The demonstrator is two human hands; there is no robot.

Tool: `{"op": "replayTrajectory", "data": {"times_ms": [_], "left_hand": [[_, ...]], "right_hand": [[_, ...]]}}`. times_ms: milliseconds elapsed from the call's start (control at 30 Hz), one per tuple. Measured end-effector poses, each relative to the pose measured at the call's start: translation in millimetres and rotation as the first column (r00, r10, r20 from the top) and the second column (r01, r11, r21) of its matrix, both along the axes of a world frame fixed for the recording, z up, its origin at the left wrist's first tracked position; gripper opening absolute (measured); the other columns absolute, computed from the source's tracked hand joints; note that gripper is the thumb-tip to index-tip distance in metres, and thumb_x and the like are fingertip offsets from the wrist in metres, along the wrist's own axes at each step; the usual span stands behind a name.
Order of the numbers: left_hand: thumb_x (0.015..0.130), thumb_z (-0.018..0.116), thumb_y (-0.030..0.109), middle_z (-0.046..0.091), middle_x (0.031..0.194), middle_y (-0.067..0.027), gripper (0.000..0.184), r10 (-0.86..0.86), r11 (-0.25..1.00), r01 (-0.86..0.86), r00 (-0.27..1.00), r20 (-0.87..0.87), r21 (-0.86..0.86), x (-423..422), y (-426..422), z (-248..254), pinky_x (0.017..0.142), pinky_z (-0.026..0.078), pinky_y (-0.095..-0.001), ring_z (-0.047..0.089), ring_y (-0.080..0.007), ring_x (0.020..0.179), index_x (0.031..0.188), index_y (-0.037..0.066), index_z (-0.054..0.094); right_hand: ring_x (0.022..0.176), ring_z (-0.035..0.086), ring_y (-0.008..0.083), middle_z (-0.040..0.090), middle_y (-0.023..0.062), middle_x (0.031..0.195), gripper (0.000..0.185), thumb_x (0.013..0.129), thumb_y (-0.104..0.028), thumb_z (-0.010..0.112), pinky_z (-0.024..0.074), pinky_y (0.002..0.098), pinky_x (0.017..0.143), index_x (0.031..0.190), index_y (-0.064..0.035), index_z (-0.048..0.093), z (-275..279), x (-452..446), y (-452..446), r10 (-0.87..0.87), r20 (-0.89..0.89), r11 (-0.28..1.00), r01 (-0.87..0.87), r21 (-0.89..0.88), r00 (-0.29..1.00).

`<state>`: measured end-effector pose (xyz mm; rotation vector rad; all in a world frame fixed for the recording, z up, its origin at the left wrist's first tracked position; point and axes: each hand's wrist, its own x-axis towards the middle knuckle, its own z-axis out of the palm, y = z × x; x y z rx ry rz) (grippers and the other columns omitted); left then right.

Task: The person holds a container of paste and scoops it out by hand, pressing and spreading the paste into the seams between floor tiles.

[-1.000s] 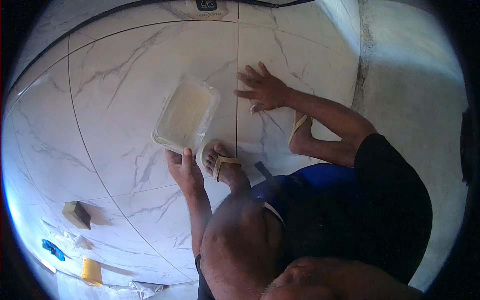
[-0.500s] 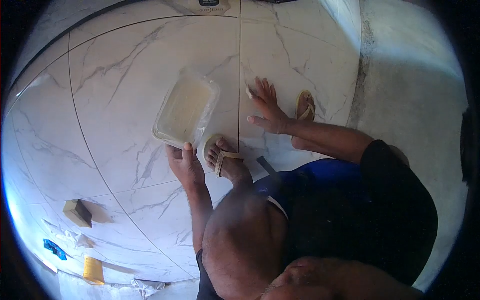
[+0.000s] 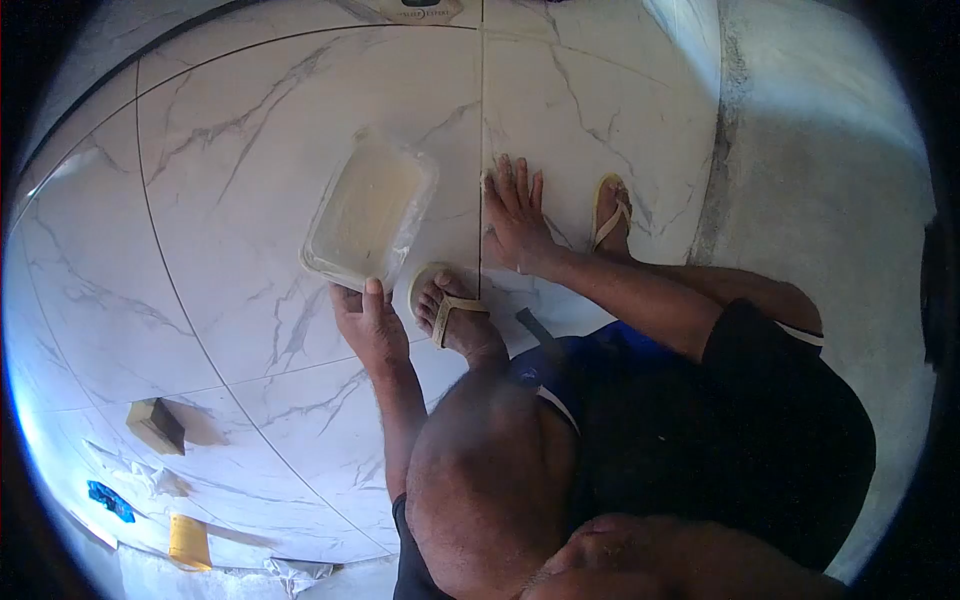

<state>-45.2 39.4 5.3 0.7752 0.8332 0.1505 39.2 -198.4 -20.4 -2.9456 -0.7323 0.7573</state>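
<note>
My left hand (image 3: 373,325) grips the near edge of a clear rectangular plastic tub (image 3: 318,235), thumb on the rim and fingers under it. A pale, cream-coloured layer shows inside the tub; I cannot tell what it is. To the right, my right hand (image 3: 518,220) lies palm down against the marbled floor tile (image 3: 590,100), fingers stretched out. Its fingertips are beside the dark joint between two tiles. No object shows in that hand.
My sandalled feet (image 3: 460,315) are on the tiles. At the lower left are a brown block (image 3: 155,426), a blue crumpled wrapper (image 3: 110,500), a yellow cup-like container (image 3: 189,542) and white plastic scraps (image 3: 300,574). Rough grey concrete (image 3: 830,220) borders the tiles on the right.
My right hand has shifted slightly left and down onto the tile by the joint, turning so its fingers point more away from me. The left hand and tub have hardly moved.
</note>
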Motion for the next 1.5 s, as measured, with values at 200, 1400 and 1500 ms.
{"op": "replayTrajectory", "data": {"times_ms": [200, 1400, 1500], "left_hand": [[0.088, 0.08, 0.025, 0.056, 0.133, -0.0183, 0.072, 0.03, 1.0, -0.03, 1.0, -0.004, -0.009, -5, 0, -1, 0.104, 0.047, -0.0424, 0.057, -0.0276, 0.122, 0.14, -0.005, 0.04], [0.089, 0.079, 0.028, 0.056, 0.133, -0.0182, 0.074, 0.0, 0.998, 0.003, 0.999, -0.04, 0.071, -4, 2, 9, 0.104, 0.047, -0.041, 0.057, -0.027, 0.122, 0.141, -0.007, 0.04], [0.089, 0.078, 0.026, 0.056, 0.134, -0.0184, 0.073, 0.037, 0.997, -0.035, 0.999, -0.029, 0.069, -4, 1, 11, 0.103, 0.047, -0.041, 0.057, -0.0272, 0.122, 0.141, -0.007, 0.039]], "right_hand": [[0.149, 0.015, 0.0496, 0.021, 0.0303, 0.159, 0.07, 0.089, -0.027, 0.056, 0.012, 0.0687, 0.116, 0.147, 0.0075, 0.037, 8, 4, 21, 0.155, 0.071, 0.942, -0.126, -0.31, 0.985], [0.092, 0.066, 0.0296, 0.062, 0.0224, 0.118, 0.057, 0.092, -0.015, 0.052, 0.0341, 0.0665, 0.106, 0.143, 0.0081, 0.045, 34, 33, 21, 0.499, -0.008, 0.719, -0.42, -0.553, 0.866], [0.088, 0.067, 0.0282, 0.063, 0.0239, 0.113, 0.056, 0.091, -0.013, 0.052, 0.035, 0.0662, 0.105, 0.142, 0.0101, 0.046, 36, 34, 28, 0.463, -0.027, 0.731, -0.399, -0.553, 0.886]]}}
